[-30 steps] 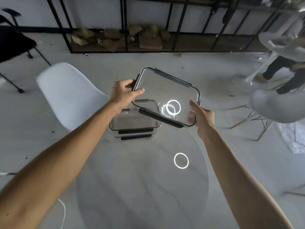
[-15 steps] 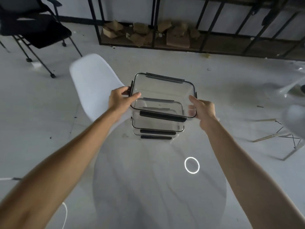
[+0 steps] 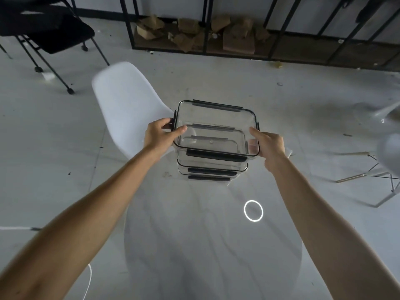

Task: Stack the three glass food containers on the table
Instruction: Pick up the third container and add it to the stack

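Observation:
A clear glass container with black lid clips, the top container (image 3: 216, 118), sits level over two smaller stacked glass containers (image 3: 211, 171) at the far edge of the round grey table (image 3: 205, 245). My left hand (image 3: 161, 135) grips its left rim and my right hand (image 3: 268, 146) grips its right side. Whether it rests on the lower two or hovers just above them I cannot tell. The lower two show only their near edges and black clips.
A white shell chair (image 3: 123, 105) stands just behind the table's left side. A black office chair (image 3: 45, 29) is at the far left, a black metal shelf with cardboard scraps (image 3: 194, 33) along the back wall, and another white chair (image 3: 385, 152) at the right.
The large container was tilted and off to the right of the stack; both hands have brought it level and centred over the two lower containers.

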A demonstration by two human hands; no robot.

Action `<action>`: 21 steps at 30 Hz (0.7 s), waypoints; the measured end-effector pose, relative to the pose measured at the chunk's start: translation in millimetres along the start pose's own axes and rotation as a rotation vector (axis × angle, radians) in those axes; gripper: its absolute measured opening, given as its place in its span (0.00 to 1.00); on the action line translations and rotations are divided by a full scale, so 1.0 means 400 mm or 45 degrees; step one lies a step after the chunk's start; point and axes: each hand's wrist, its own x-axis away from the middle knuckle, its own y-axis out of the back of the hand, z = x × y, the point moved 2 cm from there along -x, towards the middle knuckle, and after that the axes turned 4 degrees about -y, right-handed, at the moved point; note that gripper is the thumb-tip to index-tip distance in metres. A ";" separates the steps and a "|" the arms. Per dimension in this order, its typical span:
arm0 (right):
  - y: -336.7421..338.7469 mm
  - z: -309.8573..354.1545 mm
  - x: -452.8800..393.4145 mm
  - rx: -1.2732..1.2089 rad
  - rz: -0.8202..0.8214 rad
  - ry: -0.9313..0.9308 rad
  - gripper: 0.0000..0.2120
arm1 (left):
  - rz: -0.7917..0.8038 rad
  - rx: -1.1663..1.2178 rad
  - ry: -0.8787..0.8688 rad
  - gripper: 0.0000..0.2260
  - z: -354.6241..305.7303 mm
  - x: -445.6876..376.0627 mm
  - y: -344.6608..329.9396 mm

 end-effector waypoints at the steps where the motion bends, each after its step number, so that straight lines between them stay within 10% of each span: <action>1: 0.001 -0.002 0.000 -0.009 -0.001 -0.012 0.13 | 0.005 0.007 0.007 0.17 0.005 -0.001 -0.004; 21: -0.014 -0.071 -0.038 -0.027 0.026 0.002 0.16 | 0.006 0.037 0.099 0.26 0.080 0.002 -0.029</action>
